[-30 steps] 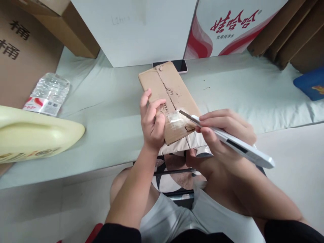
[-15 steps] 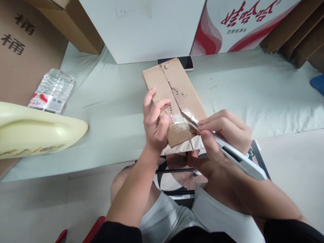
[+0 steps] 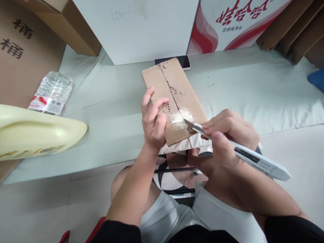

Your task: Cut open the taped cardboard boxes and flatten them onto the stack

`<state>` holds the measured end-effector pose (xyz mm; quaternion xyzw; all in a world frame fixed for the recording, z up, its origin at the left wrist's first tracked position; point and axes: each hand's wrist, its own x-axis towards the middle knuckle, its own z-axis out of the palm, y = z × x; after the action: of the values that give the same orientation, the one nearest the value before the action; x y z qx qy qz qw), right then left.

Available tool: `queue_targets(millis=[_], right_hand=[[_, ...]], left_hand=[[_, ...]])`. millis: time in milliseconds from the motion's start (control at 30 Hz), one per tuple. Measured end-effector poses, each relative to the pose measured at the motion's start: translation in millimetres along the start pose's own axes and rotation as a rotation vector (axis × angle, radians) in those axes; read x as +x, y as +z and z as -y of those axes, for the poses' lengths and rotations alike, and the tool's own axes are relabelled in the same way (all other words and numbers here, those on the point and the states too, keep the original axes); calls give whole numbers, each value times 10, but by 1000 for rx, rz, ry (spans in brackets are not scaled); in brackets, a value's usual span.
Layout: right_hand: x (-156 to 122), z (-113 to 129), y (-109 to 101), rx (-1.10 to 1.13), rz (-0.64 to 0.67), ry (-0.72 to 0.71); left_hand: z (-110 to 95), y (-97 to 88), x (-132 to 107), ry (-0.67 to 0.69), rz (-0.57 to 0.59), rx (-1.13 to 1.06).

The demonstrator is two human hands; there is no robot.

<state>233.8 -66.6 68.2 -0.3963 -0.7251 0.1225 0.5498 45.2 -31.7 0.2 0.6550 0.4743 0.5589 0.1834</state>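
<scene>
A flat brown cardboard box lies tilted before me, with a torn seam down its middle and clear tape across its near end. My left hand grips its left edge, fingers bent over the top face. My right hand is closed around a white-handled utility knife with a dark slot in its handle. The metal blade points left, its tip at the taped part of the box just right of the seam. Whether the tip touches the tape, I cannot tell.
A phone lies behind the box, partly covered by it. White cartons stand at the back of the cloth-covered surface. To the left are a clear bottle and a pale yellow jug. Folded cardboard stands at the back right.
The knife and my right hand have shifted right and slightly down. The blade tip has moved from the seam to its right. My left hand keeps its hold on the box.
</scene>
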Motion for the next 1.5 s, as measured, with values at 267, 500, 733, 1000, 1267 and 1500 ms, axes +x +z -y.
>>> queue_targets(millis=[267, 500, 733, 1000, 1267, 1500], right_hand=[[7, 32, -19, 107, 3, 60], [-28, 35, 0, 157, -110, 44], [17, -9, -165, 23, -243, -267], [10, -624, -63, -280, -242, 159], [-143, -1144, -13, -674, 427, 579], [-176, -1017, 119, -378, 594, 304]], left_hand=[[9, 18, 10, 2, -14, 14], [6, 20, 19, 33, -15, 33], [27, -1, 22, 12, 16, 18], [162, -72, 122, -95, 53, -105], [510, -519, 287, -283, 6, -193], [602, -714, 316, -506, -19, -326]])
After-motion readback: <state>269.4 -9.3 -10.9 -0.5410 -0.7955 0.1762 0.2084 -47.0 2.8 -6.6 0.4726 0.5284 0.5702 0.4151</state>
